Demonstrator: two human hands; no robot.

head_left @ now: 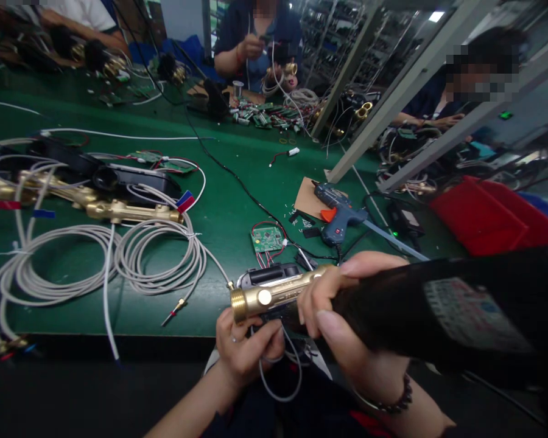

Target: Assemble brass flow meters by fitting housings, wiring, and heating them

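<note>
A brass pipe fitting with a threaded end lies at the table's front edge, against a black plastic housing. My left hand is closed, its fingers curled under the threaded end; the fingertips are partly hidden. Around a large black cylindrical tool with a worn label, my right hand is closed, its fingers reaching over the fitting's right end. The tool's tip is hidden. Below the fitting loops a thin grey cable. Just behind the housing, a green circuit board is joined by thin wires.
Coiled grey cables and more brass fittings lie left. A glue gun rests near cardboard. Red bins and slanted metal posts stand right. Across the green table, several people work among circuit boards.
</note>
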